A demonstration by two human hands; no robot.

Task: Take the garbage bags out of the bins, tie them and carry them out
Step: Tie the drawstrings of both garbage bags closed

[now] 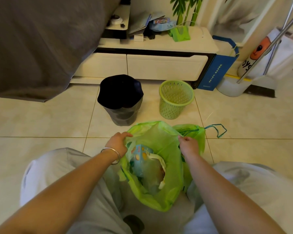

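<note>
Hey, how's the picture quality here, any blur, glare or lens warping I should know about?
Head view: wide-angle warping bends the floor tiles and the metal poles near the edges; light is soft and yellowish, with no hard glare; the open green bag, left hand and right hand are fairly sharp; the plant at top is blurred.

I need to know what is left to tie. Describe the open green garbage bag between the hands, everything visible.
The open green garbage bag is thin, translucent plastic, wrinkled and slack, sitting on the tiled floor between the person's knees. Its mouth gapes wide and untied. The left hand pinches the rim on one side, the right hand the other. Inside lie a pale blue printed package and whitish crumpled waste. A second green bag, drawstring pulled shut, lies against its far right side.
</note>
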